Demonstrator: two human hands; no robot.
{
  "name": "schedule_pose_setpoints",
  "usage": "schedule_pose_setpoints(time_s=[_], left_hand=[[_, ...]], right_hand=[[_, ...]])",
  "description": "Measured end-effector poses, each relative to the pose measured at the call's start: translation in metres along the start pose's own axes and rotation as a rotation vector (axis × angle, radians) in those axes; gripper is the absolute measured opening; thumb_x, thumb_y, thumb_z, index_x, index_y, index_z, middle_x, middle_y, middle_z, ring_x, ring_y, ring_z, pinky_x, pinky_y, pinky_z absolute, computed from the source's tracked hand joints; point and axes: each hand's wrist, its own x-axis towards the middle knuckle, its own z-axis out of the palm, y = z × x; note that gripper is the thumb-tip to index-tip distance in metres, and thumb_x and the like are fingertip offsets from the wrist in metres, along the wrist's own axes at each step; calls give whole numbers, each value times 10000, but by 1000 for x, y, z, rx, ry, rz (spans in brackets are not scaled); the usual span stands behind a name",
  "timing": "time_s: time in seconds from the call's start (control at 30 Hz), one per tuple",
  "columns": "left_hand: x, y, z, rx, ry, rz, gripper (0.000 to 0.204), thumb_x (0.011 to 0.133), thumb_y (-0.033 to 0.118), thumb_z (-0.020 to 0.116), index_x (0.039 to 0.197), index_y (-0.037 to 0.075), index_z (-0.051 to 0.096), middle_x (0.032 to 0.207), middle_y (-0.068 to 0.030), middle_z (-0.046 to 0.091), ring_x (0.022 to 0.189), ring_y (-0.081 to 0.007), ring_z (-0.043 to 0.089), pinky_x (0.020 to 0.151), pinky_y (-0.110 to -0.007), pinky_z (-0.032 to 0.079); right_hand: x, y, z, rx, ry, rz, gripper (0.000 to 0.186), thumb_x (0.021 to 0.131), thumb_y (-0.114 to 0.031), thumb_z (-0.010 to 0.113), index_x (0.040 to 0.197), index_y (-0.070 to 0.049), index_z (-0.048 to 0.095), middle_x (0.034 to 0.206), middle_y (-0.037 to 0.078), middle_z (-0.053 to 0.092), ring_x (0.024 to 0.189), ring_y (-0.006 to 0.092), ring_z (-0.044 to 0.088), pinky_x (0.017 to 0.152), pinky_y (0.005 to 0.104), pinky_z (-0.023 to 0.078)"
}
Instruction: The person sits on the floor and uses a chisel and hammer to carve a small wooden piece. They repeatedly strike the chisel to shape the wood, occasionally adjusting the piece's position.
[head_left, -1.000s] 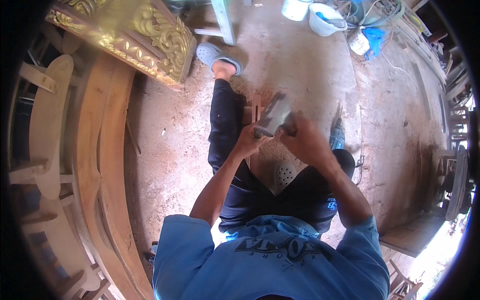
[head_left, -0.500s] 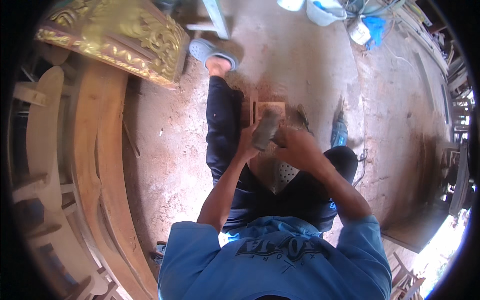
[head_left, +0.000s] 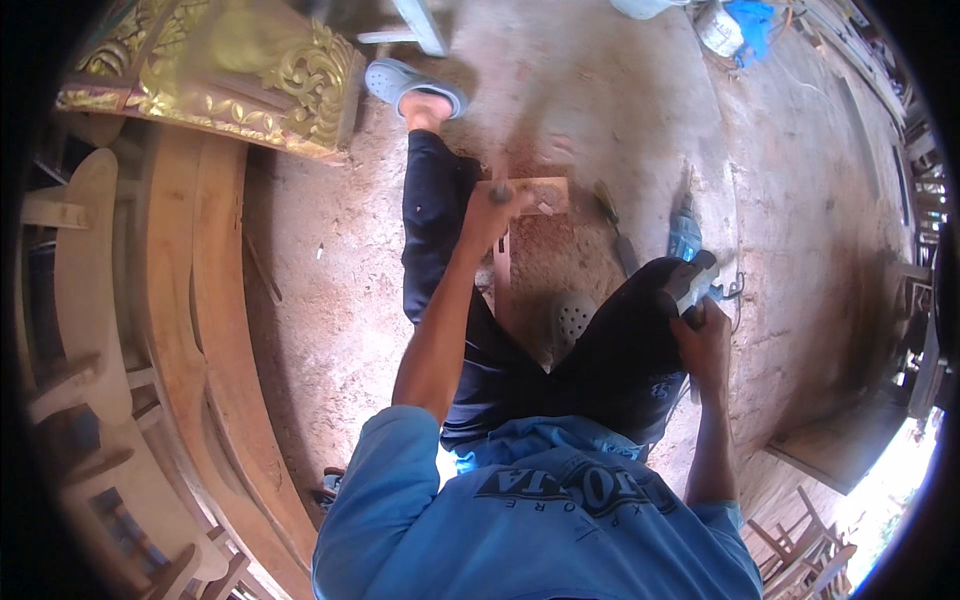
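Observation:
My left hand (head_left: 487,216) is closed around a chisel (head_left: 502,192), whose round dark handle end faces up; its blade is hidden below the fist. It rests over the left part of a small wooden board (head_left: 553,193) on the floor between my legs, which has pale chips on it. My right hand (head_left: 706,340) grips a hammer (head_left: 690,284) by its handle, beside my right knee. The grey metallic head is lifted, well apart from the chisel.
A long tool with a yellowish handle (head_left: 605,200) lies right of the board, and a blue power drill (head_left: 685,235) farther right. Large wooden planks (head_left: 220,330) stand at the left. A gold carved wooden piece (head_left: 315,85) fills the upper left. A wooden panel (head_left: 835,440) lies lower right.
My hands, close together before, have parted. The right hand has swung out to the right with the hammer; the left has moved forward onto the board. The whole view has shifted slightly.

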Motion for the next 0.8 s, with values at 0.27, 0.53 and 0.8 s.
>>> schedule_pose_setpoints(time_s=[0.27, 0.53, 0.8], left_hand=[[31, 6, 30, -34, 437, 266, 187, 861, 120, 749, 735, 50, 630, 638, -20, 610, 596, -114, 579, 600, -316, 476], [-17, 26, 31, -98, 277, 256, 246, 910, 91, 680, 712, 63, 537, 661, 41, 523, 582, -54, 465, 539, -248, 392], [87, -18, 23, 42, 427, 128, 240, 851, 177, 796, 741, 63, 616, 599, 25, 544, 572, -89, 548, 551, -273, 428]], right_hand=[[19, -8, -3, 3, -59, 23, 255, 805, -159, 715, 976, 24, 666, 731, 240, 665, 675, 372, 698, 619, 441, 509], [17, -8, 4, -79, -31, -137, 238, 796, -155, 720, 968, -2, 659, 715, 216, 676, 664, 422, 674, 597, 460, 514], [20, -19, 1, -116, -111, 5, 233, 803, -173, 729, 947, 1, 671, 702, 212, 675, 661, 391, 693, 600, 448, 518]])
